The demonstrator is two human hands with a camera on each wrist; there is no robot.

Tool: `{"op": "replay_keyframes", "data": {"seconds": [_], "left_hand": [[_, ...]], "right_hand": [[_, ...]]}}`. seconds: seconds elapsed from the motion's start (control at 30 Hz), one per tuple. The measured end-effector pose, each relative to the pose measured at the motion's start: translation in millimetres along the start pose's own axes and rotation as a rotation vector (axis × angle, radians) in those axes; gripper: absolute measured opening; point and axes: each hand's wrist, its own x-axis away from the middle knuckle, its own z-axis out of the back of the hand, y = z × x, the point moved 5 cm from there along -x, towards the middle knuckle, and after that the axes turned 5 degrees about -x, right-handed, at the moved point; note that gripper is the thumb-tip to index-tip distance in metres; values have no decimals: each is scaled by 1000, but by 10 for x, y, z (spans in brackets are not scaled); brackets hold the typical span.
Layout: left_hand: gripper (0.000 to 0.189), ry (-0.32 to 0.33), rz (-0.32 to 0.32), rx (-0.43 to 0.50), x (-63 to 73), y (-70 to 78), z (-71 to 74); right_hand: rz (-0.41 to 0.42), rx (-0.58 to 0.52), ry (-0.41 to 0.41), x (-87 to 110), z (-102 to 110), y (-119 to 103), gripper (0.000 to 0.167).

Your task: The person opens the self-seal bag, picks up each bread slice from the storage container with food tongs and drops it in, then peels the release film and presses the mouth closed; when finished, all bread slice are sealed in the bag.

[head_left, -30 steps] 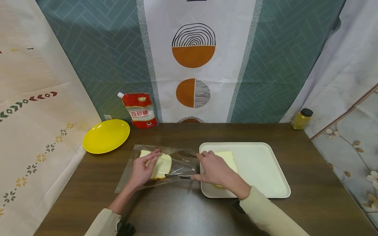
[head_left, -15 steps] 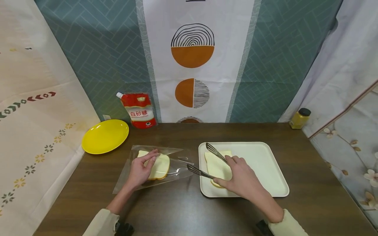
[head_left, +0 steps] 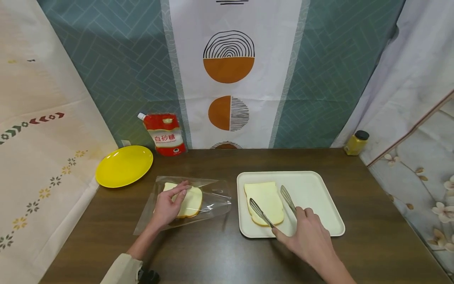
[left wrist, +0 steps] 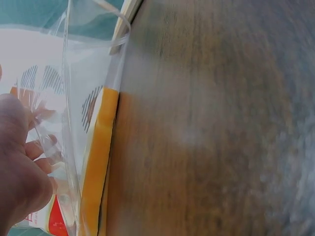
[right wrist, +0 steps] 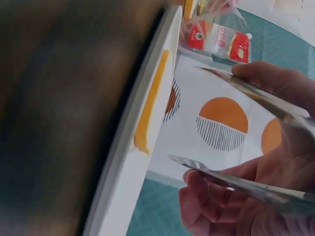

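My left hand (head_left: 169,206) pinches the upper film of a clear plastic bag (head_left: 218,197) lying on the table. Inside the bag is a bread slice (head_left: 193,203); its brown crust (left wrist: 100,162) shows through the film in the left wrist view. Metal tongs (head_left: 261,213) are held in my right hand (head_left: 313,240), thumb on one arm and fingers on the other. Their spread tips stand over a second bread slice (head_left: 261,195), one above it and one by its right side. That slice lies at the left of a white tray (head_left: 317,193). The right wrist view shows the tongs (right wrist: 256,189) apart from the bread.
A yellow plate (head_left: 124,166) lies at the back left. Beside it a red sugar pouch (head_left: 166,134) leans against the backdrop. At the back right stands a small yellow jar (head_left: 356,144) with a black lid.
My right hand has drawn the tongs out of the bag and carried them right, over the slice on the tray; their arms have spread. My left hand stays at the bag.
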Motion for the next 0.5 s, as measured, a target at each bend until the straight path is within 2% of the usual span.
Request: {"op": "replay_keyframes", "data": {"seconds": [0.23, 0.5], "left_hand": [[20, -6, 1, 2, 12, -25, 12], [19, 0, -52, 18, 7, -19, -10]], "right_hand": [[-101, 33, -73, 139, -102, -7, 78], [-171, 34, -98, 209, -175, -28, 87]]}}
